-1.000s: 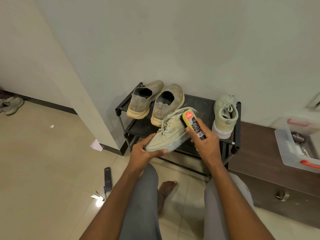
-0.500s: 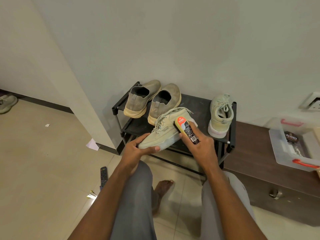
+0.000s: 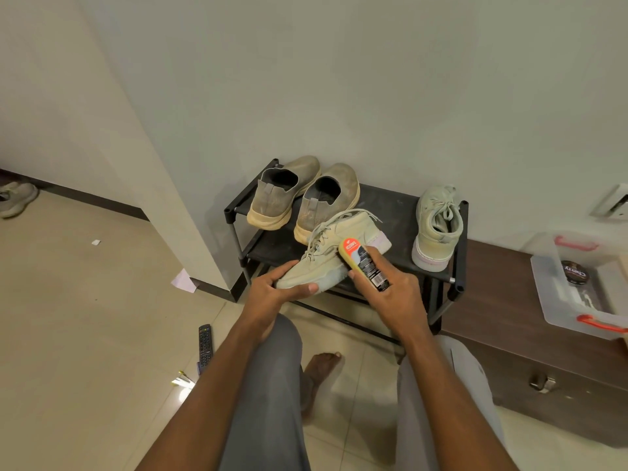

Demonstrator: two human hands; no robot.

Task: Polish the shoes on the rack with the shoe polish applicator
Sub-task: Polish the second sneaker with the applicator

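**Sneaker held across me, applicator on its side**

I held the sneaker [image 3: 331,258] in front of the rack [image 3: 394,205], lifted a little off the top shelf as far as I could judge. My left hand [image 3: 272,294] gripped its toe, thumb on top and fingers curled under the sole. From this hand the long axis of the shoe ran toward about 2 o'clock, so the toe pointed at me and to my left, and the heel pointed away toward the wall.

My right hand [image 3: 396,294] held the applicator [image 3: 363,265], fingers wrapped around its dark body. The yellow sponge end with the orange label lay against the side of the sneaker, near the laces. The applicator lay almost across the shoe, pointing to about 11 o'clock from my right hand.

So the shoe lay at 12 o'clock from both hands, and the right hand was the nearer one to the unpolished middle and heel. I judged that the coming stroke should follow the long axis, from the middle toward the heel at 2 o'clock, while the left hand kept the toe fixed.

The other sneaker [image 3: 438,229] stood at the right end of the rack, heel toward me. The two brown shoes [image 3: 306,198] stood at the left end, also heel toward me, well apart from the applicator.
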